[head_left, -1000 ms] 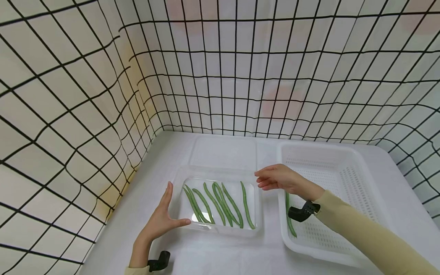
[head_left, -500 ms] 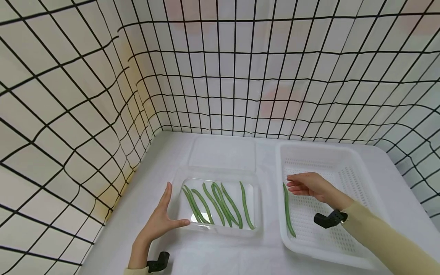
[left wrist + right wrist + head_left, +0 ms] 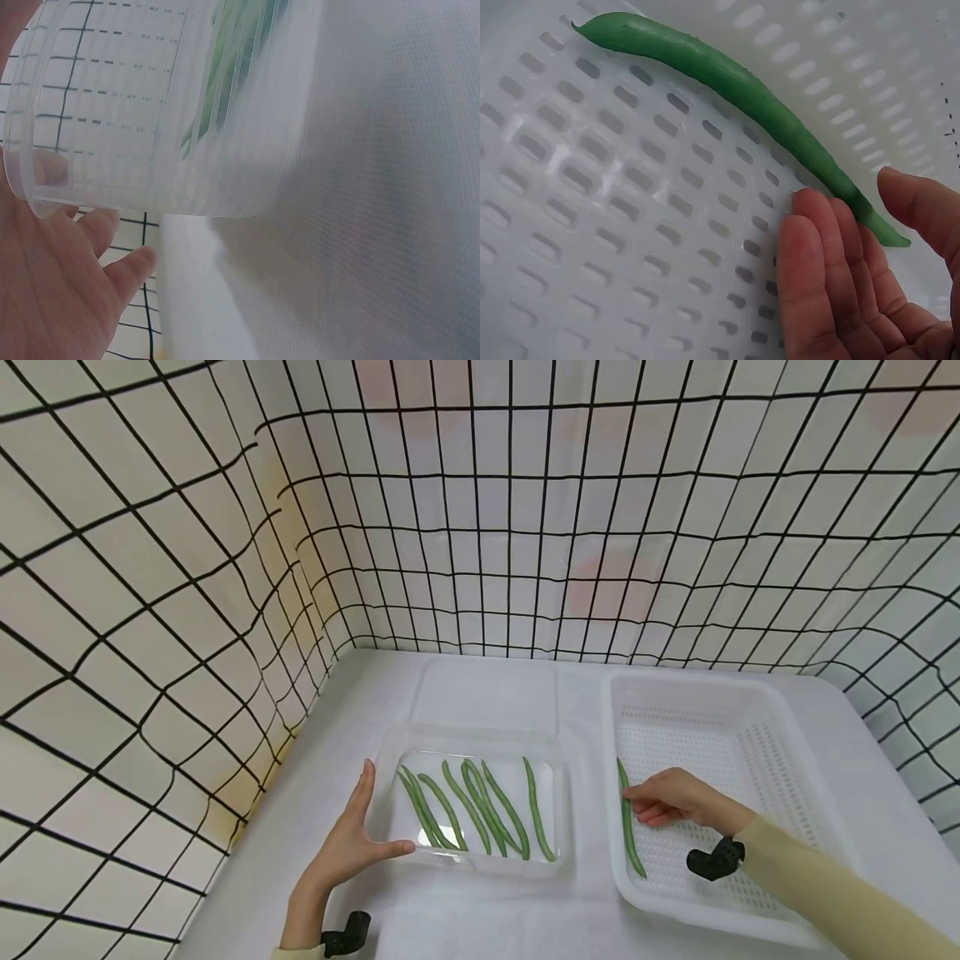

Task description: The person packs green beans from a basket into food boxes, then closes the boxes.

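A clear plastic container (image 3: 480, 864) with several green beans (image 3: 491, 806) laid lengthwise stands on the white cloth. My left hand (image 3: 348, 847) rests against its near left corner, thumb along the front rim and fingers stretched along the left side. In the left wrist view, the ribbed container wall (image 3: 172, 150) rises beside the palm. My right hand (image 3: 678, 797) is inside the white perforated basket (image 3: 757, 727), at a single green bean (image 3: 630, 839) by its left wall. The right wrist view shows thumb and fingers on either side of one end of this bean (image 3: 742, 86), thumb slightly apart from it.
A clear flat lid (image 3: 487, 689) lies behind the container. Black wire grid (image 3: 555, 527) stands around the back and both sides, with pale cloth behind it. The white cloth (image 3: 487, 918) runs under both vessels.
My right hand has moved from beside the container's right rim rightward into the basket, then down to the lone green bean. The left hand stays at the container's corner.
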Demonstrator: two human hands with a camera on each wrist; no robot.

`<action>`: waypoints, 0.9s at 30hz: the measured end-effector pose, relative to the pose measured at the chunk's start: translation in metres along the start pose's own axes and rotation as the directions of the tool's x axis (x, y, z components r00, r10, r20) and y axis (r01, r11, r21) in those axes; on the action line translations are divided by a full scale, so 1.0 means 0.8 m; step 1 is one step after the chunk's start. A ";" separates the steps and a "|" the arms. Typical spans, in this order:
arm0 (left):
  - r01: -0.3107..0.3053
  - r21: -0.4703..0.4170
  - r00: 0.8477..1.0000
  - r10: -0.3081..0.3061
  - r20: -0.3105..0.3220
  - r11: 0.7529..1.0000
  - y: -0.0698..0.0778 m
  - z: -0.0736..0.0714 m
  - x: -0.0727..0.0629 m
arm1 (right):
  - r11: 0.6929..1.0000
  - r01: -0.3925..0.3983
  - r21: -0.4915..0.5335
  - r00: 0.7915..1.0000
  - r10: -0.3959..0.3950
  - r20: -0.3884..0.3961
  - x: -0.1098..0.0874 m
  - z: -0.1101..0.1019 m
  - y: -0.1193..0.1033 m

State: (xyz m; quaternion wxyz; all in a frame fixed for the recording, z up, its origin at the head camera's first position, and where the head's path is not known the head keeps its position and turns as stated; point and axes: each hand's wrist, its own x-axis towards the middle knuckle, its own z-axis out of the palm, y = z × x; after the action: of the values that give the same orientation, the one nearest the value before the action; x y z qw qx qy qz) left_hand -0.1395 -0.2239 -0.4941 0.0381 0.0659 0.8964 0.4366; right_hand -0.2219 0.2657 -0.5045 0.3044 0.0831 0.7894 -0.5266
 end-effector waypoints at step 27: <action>-0.008 -0.007 1.000 0.008 -0.002 1.000 -0.001 0.000 0.000 | 0.994 0.012 0.110 0.999 -0.017 0.041 0.005 -0.009 -0.006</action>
State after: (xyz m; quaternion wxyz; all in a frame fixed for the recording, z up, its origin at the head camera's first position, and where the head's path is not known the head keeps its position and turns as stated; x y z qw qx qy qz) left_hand -0.1396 -0.2245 -0.4951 0.0356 0.0688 0.8947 0.4400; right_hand -0.2300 0.2691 -0.5014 0.3122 0.0829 0.7532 -0.5730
